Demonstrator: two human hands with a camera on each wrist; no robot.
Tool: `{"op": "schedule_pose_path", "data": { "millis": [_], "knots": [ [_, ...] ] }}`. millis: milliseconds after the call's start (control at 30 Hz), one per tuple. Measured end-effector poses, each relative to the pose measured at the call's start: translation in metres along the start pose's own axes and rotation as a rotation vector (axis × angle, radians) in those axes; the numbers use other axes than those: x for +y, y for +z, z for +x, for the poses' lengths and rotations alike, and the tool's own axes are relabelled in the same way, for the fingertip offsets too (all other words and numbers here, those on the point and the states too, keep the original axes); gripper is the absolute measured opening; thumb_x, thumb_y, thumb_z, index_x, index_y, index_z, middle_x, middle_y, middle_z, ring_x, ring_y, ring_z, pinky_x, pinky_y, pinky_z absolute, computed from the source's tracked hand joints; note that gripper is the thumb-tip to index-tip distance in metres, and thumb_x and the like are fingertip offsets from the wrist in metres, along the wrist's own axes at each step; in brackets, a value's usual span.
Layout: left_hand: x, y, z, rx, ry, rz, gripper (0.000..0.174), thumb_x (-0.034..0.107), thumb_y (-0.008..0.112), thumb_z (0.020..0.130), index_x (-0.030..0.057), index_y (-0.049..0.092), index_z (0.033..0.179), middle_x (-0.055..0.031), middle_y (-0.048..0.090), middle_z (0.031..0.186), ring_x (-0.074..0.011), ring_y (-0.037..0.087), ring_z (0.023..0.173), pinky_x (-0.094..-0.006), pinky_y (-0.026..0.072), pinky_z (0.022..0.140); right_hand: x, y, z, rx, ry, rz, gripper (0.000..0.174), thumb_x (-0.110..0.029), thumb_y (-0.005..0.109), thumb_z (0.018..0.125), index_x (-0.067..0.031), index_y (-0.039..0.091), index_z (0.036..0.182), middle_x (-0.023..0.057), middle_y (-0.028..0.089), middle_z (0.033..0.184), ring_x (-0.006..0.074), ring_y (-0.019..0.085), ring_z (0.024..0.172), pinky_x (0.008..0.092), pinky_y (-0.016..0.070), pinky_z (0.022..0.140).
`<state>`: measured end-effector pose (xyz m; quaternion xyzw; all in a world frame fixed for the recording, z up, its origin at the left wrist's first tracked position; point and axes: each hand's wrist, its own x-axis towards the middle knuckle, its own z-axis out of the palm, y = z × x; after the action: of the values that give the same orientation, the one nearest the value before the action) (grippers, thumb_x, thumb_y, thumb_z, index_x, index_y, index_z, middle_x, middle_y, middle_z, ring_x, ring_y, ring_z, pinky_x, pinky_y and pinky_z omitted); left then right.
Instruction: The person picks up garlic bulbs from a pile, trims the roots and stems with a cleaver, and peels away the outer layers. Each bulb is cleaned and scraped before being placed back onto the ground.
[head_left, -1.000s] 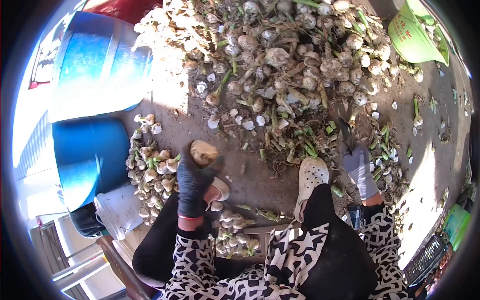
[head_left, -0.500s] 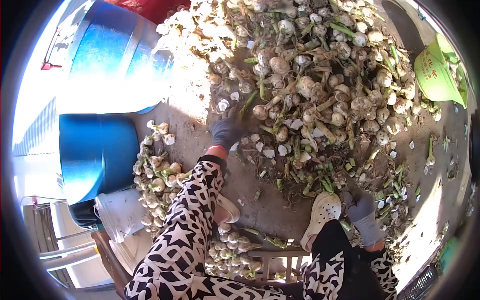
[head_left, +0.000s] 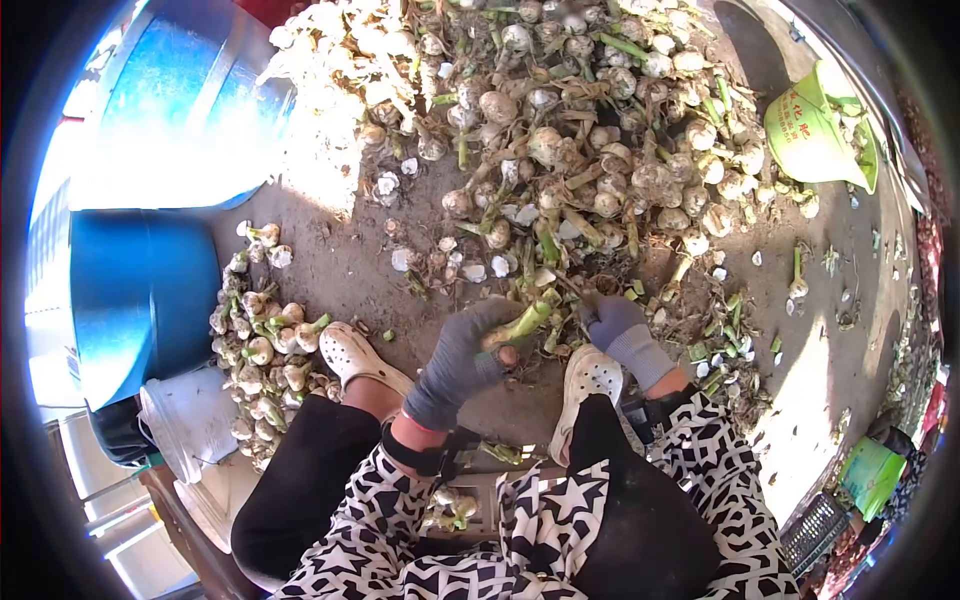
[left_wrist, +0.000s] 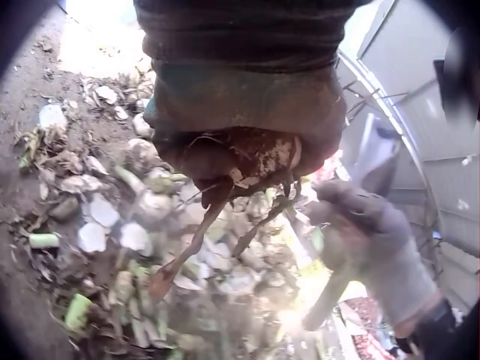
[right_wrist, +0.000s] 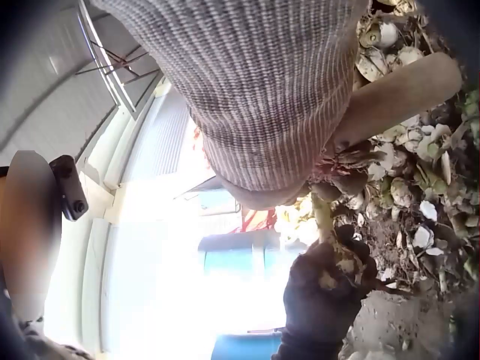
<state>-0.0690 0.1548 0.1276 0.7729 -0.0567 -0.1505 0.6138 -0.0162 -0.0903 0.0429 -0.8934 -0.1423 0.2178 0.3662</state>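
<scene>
My gloved left hand (head_left: 455, 355) grips a garlic bulb (left_wrist: 266, 161) with strands of root hanging from it. Its thick green stem (head_left: 527, 320) points toward my other hand. My gloved right hand (head_left: 625, 335) holds a knife with a wooden handle (right_wrist: 405, 94); the handle's end sticks out behind the fist. The knife's broad grey blade (left_wrist: 376, 154) shows in the left wrist view. Both hands are close together above the floor, just in front of my right shoe (head_left: 592, 385).
A large heap of garlic (head_left: 600, 150) covers the floor ahead, with cut stems and peelings at its near edge. Trimmed bulbs (head_left: 270, 350) lie at left beside a blue tub (head_left: 145, 300) and white bucket (head_left: 185, 420). A green basket (head_left: 815, 130) stands far right.
The left hand held a pale bulb low at left, then reached to the heap's edge, and now holds a stemmed garlic near the right hand. The right hand has moved left with the knife.
</scene>
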Motion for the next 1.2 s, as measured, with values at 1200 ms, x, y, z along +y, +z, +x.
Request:
{"op": "schedule_pose_path", "data": {
  "millis": [1200],
  "knots": [
    [0.035,0.059,0.020,0.017,-0.097,-0.356,0.094,0.033,0.086,0.068,-0.0002,0.032,0.137,-0.0114,0.056,0.125,-0.0181,0.056,0.113,-0.0333,0.0466,0.098,-0.070,-0.096,-0.058,0.093,-0.397,-0.371,0.040,-0.021,0.073,0.066,-0.0108,0.060,0.103,0.0074,0.061,0.080,0.0269,0.064,0.065,0.0367,0.0514,0.054]
  ]
}}
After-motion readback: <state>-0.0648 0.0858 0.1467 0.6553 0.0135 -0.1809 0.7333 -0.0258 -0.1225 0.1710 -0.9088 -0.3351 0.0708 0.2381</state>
